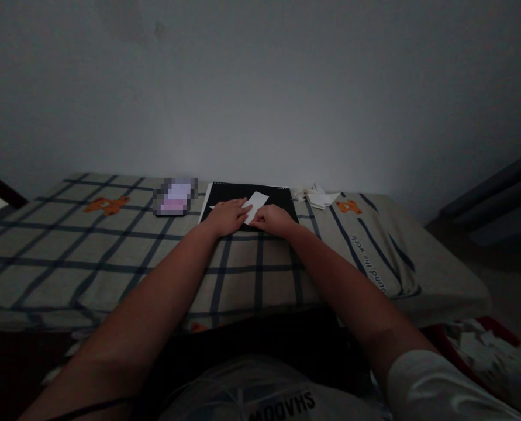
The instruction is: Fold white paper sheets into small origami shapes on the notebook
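A white piece of paper [256, 203] lies on a black board [274, 195] that rests on a checked bedsheet. My left hand [226, 217] lies flat on the paper's left part, fingers stretched toward the middle. My right hand [272, 220] presses on the paper's lower right edge with its fingers curled and pinched at the paper. Both hands meet near the paper's centre.
The bed [111, 251] has a beige sheet with dark blue lines and orange bear prints [106, 204]. A blurred pinkish object [175, 197] lies left of the board. White paper scraps [318, 197] lie right of it. A plain wall rises behind.
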`<action>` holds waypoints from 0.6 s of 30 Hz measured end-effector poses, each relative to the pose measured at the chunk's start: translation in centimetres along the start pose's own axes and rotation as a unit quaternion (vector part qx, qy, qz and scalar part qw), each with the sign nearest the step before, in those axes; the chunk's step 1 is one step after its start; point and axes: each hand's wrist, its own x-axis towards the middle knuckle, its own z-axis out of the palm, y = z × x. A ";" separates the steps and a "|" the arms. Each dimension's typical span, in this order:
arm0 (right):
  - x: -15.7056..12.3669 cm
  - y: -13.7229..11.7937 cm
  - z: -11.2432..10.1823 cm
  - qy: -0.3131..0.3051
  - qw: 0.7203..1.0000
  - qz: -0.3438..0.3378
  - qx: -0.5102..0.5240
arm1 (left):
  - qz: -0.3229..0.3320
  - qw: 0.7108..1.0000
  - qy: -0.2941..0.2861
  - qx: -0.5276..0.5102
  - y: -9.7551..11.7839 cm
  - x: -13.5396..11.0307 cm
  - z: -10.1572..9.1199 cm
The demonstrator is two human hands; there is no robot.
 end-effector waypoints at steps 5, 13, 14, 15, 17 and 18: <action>0.3 0.9 0.8 0.003 0.994 -0.076 0.079 | 0.002 1.000 0.001 0.000 0.0 -0.1 0.0; 0.5 2.8 0.9 0.098 0.992 -0.056 0.047 | 0.000 0.997 0.063 -0.036 0.2 -0.4 -0.6; 0.5 2.9 0.9 0.092 0.993 -0.049 0.047 | -0.003 0.997 0.069 -0.037 0.2 -0.4 -0.6; 0.5 3.0 0.8 0.086 0.994 -0.043 0.050 | -0.006 0.996 0.076 -0.039 0.1 -0.3 -0.7; 0.5 3.1 0.8 0.076 0.995 -0.038 0.060 | -0.008 0.995 0.089 -0.046 0.0 -0.2 -0.7; 0.5 3.2 0.7 0.076 0.994 -0.040 0.065 | -0.002 0.995 0.091 -0.051 0.0 -0.2 -0.7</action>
